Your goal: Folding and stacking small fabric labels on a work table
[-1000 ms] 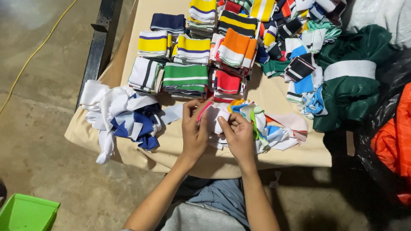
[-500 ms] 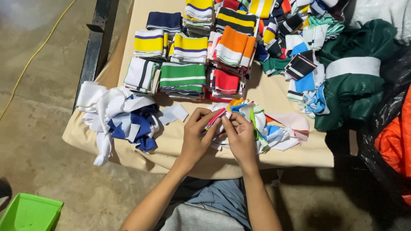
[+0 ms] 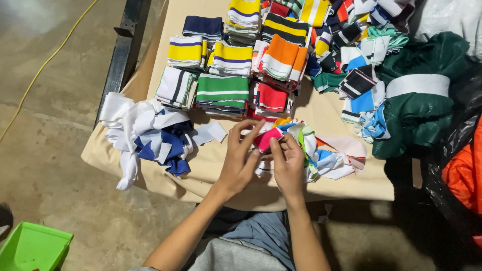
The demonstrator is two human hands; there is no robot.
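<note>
Two bare hands work at the near edge of a tan cloth-covered desk [image 3: 150, 65], seen from the head camera. At far left, on the concrete floor, sits a green plastic bin [image 3: 32, 248], and a yellow cord [image 3: 45, 62] runs across the floor above it. A black metal rail [image 3: 123, 55] borders the desk's left side.

On the desk's left portion lies a loose heap of white and blue fabric scraps [image 3: 150, 138]. Behind it stand folded stacks of striped knit ribbing [image 3: 223, 93] in several colours (green and white, yellow and white, navy, orange, red), set in rows.

At centre, the left hand [image 3: 240, 160] and right hand [image 3: 288, 163] meet over a small pink and red knit strip [image 3: 267, 139]. Both hands are closed on it: the left fingers pinch its left end, the right thumb and fingers press its right end. The strip is held just above the desk surface, in front of the red stack and touching a small pile of mixed-colour scraps [image 3: 324, 155] to its right.

Further right lies a dark green garment with a white band [image 3: 419, 100], then black plastic sheeting [image 3: 459, 145] and an orange fabric bundle [image 3: 464, 175] at the frame edge.
</note>
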